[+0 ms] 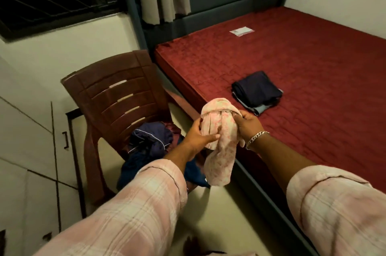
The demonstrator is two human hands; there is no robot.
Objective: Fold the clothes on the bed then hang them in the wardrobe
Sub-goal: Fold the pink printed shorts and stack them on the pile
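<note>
Garment in hand: a bunched pink cloth [217, 143] was held in the air between the chair and the bed edge, its lower end hanging loose.
Left hand [198, 134]: fingers curled round the cloth's left side, gripping it.
Right hand [247, 124]: closed on the cloth's upper right, a bracelet [255, 137] at the wrist.
Done so far: a folded dark stack [258, 93] lay on the red mattress [313, 57] near its front edge — apparently finished folding.
Left to fold: the pink cloth was not yet folded, and a dark heap [150, 141] sat crumpled on the brown chair [117, 97].
Left to hang: no wardrobe interior or hanger was visible — by my reading, hanging had not begun.
Progress: early to middle of the folding stage.
</note>
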